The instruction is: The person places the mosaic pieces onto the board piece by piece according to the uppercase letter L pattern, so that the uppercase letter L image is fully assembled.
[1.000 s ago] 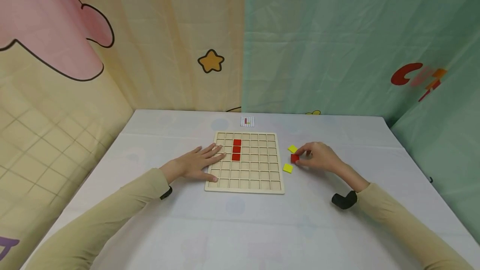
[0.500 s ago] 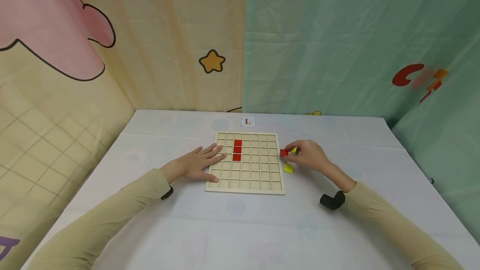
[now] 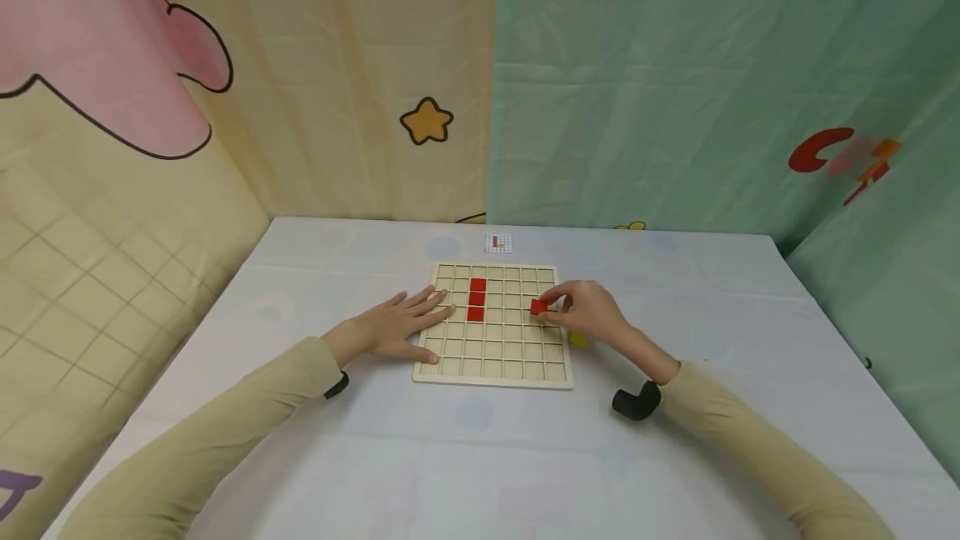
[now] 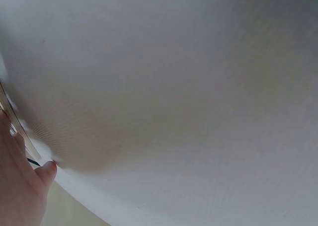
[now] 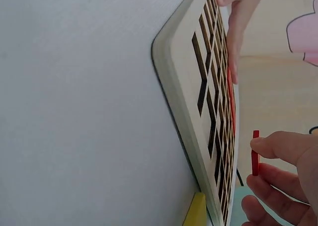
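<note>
A wooden grid board [image 3: 495, 361] lies on the white table, with three red tiles [image 3: 476, 299] stacked in one column near its far side. My right hand [image 3: 581, 312] pinches a red square tile [image 3: 538, 307] between thumb and fingers, just above the board's right columns; the right wrist view shows that tile [image 5: 255, 152] held edge-on over the board [image 5: 208, 107]. My left hand [image 3: 397, 325] lies flat with fingers spread on the board's left edge. A yellow tile [image 3: 578, 341] peeks out beside the right hand, off the board.
A small printed pattern card [image 3: 498, 242] lies on the table beyond the board. Cartoon-printed curtains close in the table at the back and both sides. A black wrist mount [image 3: 635, 401] sits on my right forearm.
My right hand lifted the red tile from beside the yellow tiles and carried it left, from off the board's right edge to over its right columns. The left hand stayed put.
</note>
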### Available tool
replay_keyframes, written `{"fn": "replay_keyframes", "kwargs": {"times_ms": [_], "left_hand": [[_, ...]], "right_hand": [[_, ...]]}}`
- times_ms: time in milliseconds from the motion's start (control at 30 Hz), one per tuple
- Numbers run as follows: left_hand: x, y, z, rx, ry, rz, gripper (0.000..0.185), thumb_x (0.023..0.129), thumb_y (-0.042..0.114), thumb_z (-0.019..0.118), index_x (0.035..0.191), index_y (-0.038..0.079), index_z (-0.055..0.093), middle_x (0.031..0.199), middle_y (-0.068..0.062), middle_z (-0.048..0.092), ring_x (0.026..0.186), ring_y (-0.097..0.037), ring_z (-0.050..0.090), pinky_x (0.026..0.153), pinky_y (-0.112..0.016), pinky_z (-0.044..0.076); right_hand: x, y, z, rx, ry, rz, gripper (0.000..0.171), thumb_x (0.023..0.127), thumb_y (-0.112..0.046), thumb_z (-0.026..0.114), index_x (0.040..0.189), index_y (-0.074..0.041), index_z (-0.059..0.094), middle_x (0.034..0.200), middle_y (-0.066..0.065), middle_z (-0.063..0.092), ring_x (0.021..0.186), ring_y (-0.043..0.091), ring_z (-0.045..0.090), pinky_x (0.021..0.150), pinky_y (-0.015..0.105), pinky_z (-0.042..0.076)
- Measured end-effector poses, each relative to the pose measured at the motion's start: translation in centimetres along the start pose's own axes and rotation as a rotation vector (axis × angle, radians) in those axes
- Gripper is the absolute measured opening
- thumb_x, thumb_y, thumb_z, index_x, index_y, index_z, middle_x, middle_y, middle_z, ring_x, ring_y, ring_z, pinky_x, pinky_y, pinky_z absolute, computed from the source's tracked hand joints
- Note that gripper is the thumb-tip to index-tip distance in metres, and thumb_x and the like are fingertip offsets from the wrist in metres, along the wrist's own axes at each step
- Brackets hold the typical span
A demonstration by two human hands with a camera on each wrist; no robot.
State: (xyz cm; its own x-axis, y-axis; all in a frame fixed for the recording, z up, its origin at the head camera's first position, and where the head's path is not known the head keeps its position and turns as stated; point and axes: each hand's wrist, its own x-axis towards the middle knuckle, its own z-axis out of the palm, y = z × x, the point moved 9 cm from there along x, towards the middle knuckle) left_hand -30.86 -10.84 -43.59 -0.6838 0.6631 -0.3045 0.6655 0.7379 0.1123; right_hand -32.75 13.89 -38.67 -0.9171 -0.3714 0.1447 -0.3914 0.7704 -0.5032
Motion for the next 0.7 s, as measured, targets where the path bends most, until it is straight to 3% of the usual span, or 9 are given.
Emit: {"fn": "replay_keyframes", "kwargs": {"times_ms": [433,700], "left_hand": [[0.2,-0.2,0.2,0.005,-0.001,-0.007,0.087,0.087,0.071,0.045,0.155,0.026,0.013,0.164,-0.004,0.000,0.151,-0.028,-0.003,0.118,-0.059,0.009],[0.1,-0.2,0.2,0.000,-0.005,-0.011,0.087,0.087,0.071,0.044,0.155,0.026,0.013,0.164,-0.003,-0.001,0.151,-0.028,-0.004,0.118,-0.059,0.009]], "right_hand": [[1.1,-2.8,2.3,0.009,-0.010,-0.062,0.024,0.079,-0.026,0.078,0.098,-0.012,0.076,0.091,0.001,0.074,0.054,0.006,0.048,0.047,0.021,0.036],[1.8,-4.6,3.5,0.010,-0.046,-0.056,0.025,0.077,-0.028,0.080,0.097,-0.014,0.076,0.091,-0.001,0.074,0.057,0.006,0.050,0.050,0.020,0.038]]}}
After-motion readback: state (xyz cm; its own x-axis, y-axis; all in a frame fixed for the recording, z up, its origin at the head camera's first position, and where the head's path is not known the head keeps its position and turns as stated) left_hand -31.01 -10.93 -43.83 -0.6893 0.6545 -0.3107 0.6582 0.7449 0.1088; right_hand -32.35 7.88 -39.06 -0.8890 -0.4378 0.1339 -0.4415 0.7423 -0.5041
